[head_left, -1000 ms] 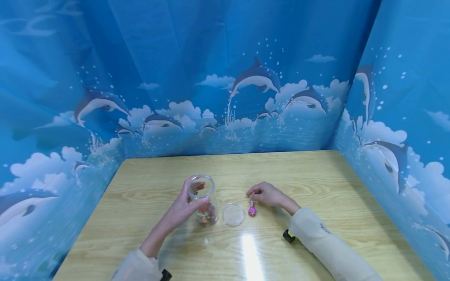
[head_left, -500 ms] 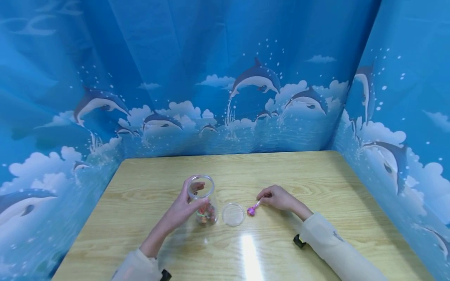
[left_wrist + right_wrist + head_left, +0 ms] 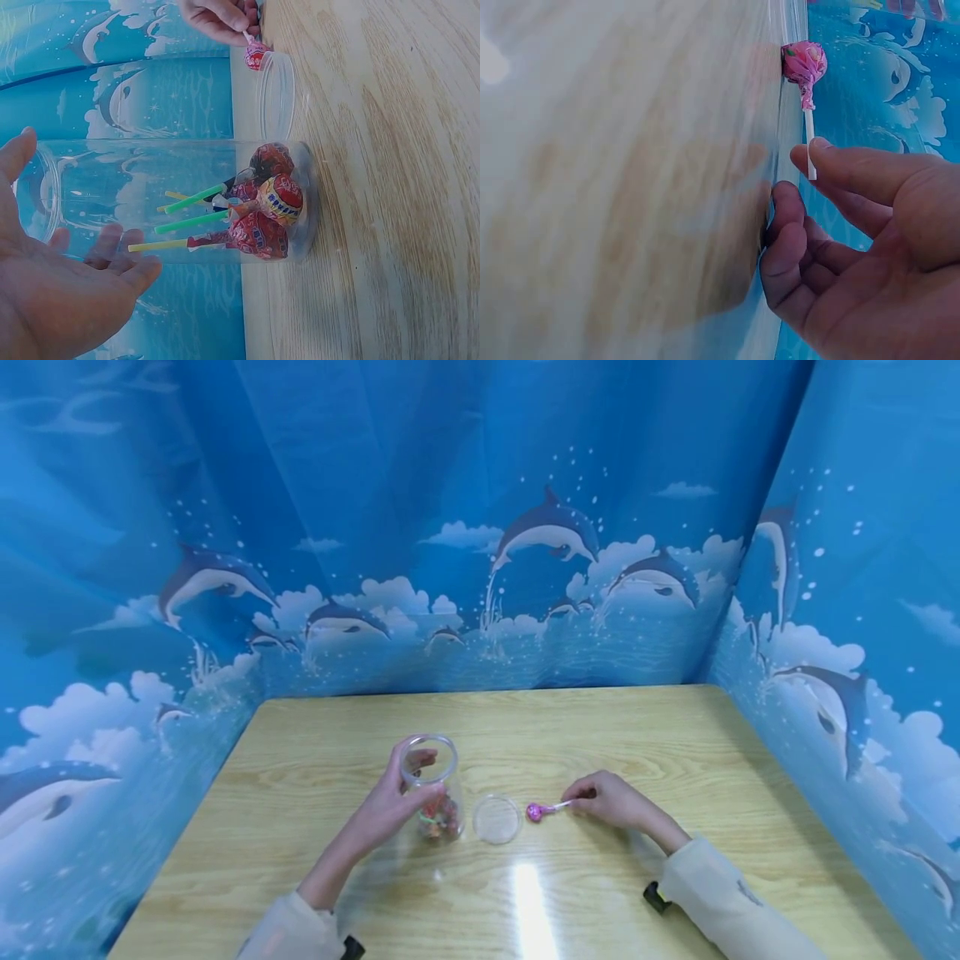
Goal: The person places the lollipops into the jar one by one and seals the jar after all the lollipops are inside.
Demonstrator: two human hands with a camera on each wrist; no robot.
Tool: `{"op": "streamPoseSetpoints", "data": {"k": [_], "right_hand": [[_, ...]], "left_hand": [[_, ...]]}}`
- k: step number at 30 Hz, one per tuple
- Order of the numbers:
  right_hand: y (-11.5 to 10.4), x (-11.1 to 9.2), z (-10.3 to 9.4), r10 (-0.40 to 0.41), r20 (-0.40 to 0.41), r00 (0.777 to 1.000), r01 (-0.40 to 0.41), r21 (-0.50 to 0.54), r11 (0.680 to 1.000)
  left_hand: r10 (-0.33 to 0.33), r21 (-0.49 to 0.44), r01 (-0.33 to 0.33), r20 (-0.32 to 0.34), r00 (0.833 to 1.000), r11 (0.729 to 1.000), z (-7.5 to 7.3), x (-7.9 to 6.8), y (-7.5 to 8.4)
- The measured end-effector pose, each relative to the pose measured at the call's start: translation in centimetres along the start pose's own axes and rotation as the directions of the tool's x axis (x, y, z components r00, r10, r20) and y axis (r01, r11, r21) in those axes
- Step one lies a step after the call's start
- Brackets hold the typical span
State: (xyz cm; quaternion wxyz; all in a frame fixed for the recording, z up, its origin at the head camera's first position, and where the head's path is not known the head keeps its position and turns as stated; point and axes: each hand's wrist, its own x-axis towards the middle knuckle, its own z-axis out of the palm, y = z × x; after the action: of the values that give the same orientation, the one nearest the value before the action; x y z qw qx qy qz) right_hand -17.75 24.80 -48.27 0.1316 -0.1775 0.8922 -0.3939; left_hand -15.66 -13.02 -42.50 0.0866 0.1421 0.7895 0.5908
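Observation:
My left hand point(image 3: 393, 797) curls round the upper part of a clear plastic jar point(image 3: 452, 785), which stands upright and uncovered on the table. Several wrapped lollipops point(image 3: 262, 214) with green and yellow sticks lie at its bottom, heads down. Just right of the jar, a round clear lid point(image 3: 497, 819) lies flat. My right hand point(image 3: 613, 799) pinches the white stick of a pink-wrapped lollipop point(image 3: 805, 64) between thumb and forefinger. That lollipop's head points left toward the lid, low at the tabletop. Its other fingers are curled by the table surface.
The wood-grain table point(image 3: 337, 735) runs back to a blue curtain point(image 3: 420, 527) printed with dolphins. More of that curtain closes off both sides. A bright light reflection lies on the table's front part.
My right hand has moved right and toward me, swinging the pink lollipop's stick from pointing away to pointing right. Its head has shifted slightly left. The left hand and jar have stayed put.

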Motion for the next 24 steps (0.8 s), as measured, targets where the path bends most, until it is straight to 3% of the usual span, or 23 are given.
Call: {"op": "streamPoseSetpoints", "data": {"k": [14, 17, 24], "right_hand": [[0.04, -0.89, 0.57, 0.116, -0.034, 0.993, -0.109, 0.158, 0.981], [-0.09, -0.96, 0.68, 0.158, -0.042, 0.987, -0.142, 0.249, 0.958], [-0.45, -1.1, 0.68, 0.213, -0.04, 0.976, -0.167, 0.481, 0.86]], "left_hand": [[-0.008, -0.004, 0.008, 0.001, 1.0, 1.0, 0.07, -0.05, 0.15], [-0.008, -0.007, 0.008, 0.001, 1.0, 1.0, 0.06, -0.07, 0.18], [-0.012, 0.006, 0.012, -0.003, 1.0, 1.0, 0.07, -0.05, 0.18]]}}
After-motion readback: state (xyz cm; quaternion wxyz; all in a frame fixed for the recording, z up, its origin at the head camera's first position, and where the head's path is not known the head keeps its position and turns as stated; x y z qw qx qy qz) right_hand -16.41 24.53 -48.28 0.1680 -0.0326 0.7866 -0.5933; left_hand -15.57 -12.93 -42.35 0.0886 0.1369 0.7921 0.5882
